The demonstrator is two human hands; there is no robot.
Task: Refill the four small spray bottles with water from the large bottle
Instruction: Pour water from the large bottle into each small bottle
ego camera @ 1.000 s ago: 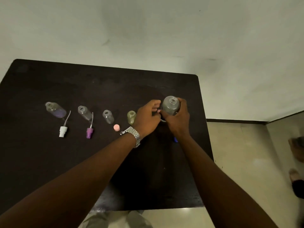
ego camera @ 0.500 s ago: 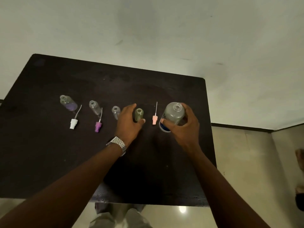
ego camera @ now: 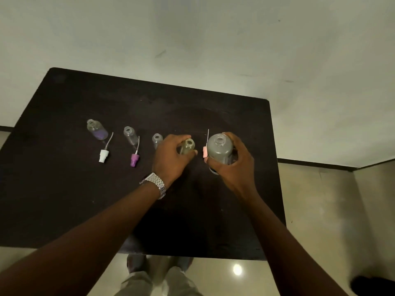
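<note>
Four small uncapped spray bottles stand in a row on the dark table (ego camera: 64, 189): a purple-tinted bottle (ego camera: 97, 129), a clear bottle (ego camera: 130, 135), a third clear bottle (ego camera: 157, 139) partly behind my left hand, and a greenish bottle (ego camera: 187, 146). My left hand (ego camera: 171, 159) grips the greenish bottle with thumb and fingers. The large open bottle (ego camera: 219, 148) stands at the right, and my right hand (ego camera: 235, 165) is wrapped round its body. A pink spray cap (ego camera: 204, 151) lies between the two held bottles.
A white spray cap (ego camera: 104, 154) and a purple spray cap (ego camera: 134, 159), each with a dip tube, lie in front of the two leftmost bottles. The table's right edge runs close to the large bottle. A wall rises behind; tiled floor lies to the right.
My left hand left the large bottle, moved left and closed round the greenish bottle. The pink cap now lies beside the large bottle. My right hand stayed on the large bottle.
</note>
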